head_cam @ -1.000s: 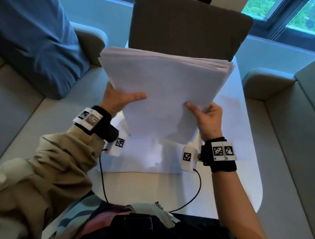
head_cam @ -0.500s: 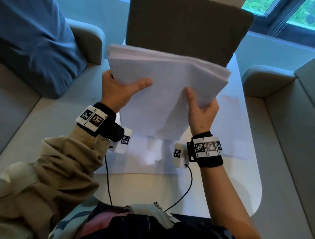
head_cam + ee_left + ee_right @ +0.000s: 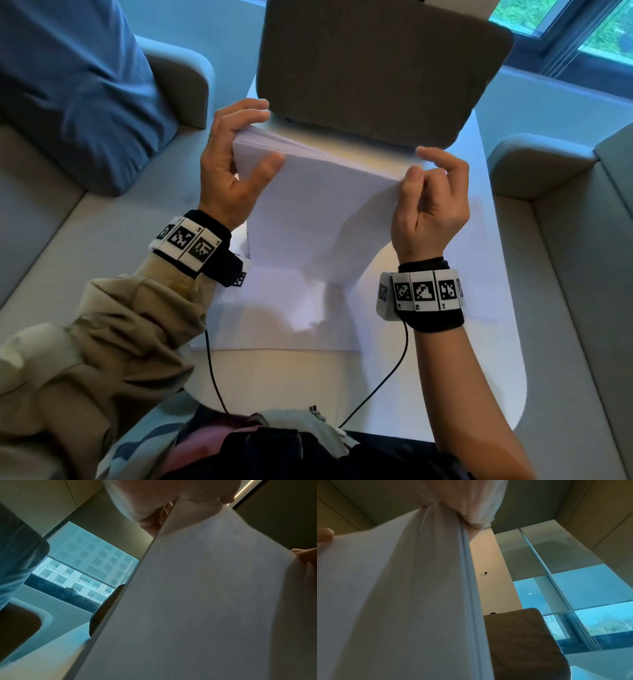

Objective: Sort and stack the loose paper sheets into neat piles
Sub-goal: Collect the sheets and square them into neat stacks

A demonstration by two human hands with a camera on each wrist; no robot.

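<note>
A thick stack of white paper sheets (image 3: 318, 209) stands nearly upright on its lower edge above the white table (image 3: 394, 387). My left hand (image 3: 236, 161) grips the stack's upper left corner, thumb on the near face and fingers over the top edge. My right hand (image 3: 431, 192) pinches the upper right corner between thumb and curled fingers. The left wrist view shows the stack's near face (image 3: 197, 601) from below, and the right wrist view shows the same stack (image 3: 402, 595) with its layered side edge. More loose sheets (image 3: 274, 315) lie flat on the table under the stack.
A grey-brown chair back (image 3: 376, 65) rises just behind the table. A blue cushion (image 3: 68, 85) lies on the grey sofa (image 3: 68, 240) at left. Another grey seat (image 3: 582, 274) flanks the table at right. Two thin black cables (image 3: 212, 370) run from my wrists toward my body.
Both hands slid from the stack's lower sides up to its top corners. The stack tipped upright and its fanned top edges drew together.
</note>
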